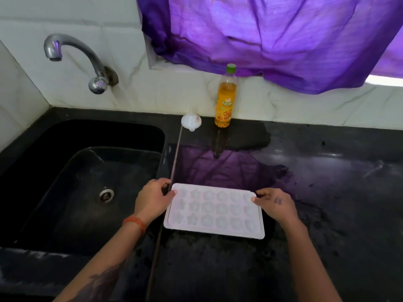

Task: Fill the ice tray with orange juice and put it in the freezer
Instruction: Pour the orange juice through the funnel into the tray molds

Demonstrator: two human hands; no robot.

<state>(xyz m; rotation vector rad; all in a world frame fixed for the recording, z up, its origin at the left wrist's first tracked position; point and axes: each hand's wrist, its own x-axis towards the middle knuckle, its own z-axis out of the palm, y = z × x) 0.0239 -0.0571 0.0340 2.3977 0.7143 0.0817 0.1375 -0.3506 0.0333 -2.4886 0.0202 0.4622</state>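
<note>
Nearest the camera, a black stone counter point(327, 192) is seen, with a black sink point(65, 171) set into it on the left and a chrome tap point(72, 55) mounted on the tiled wall above. A purple curtain point(272, 40) is hung across the window behind.

On the counter, just right of the sink's edge, a white ice tray point(213, 211) is laid flat, its star and round moulds seen to be empty. It is held between both hands. Its far left corner is pinched by the left hand point(152, 201), thumb on the top rim and fingers curled round the edge. Its far right corner is gripped in the same way by the right hand point(277, 205).

Well beyond the tray, against the wall, a capped bottle of orange juice point(225, 99) is stood upright, and a small white funnel point(191, 121) is laid just to its left.
</note>
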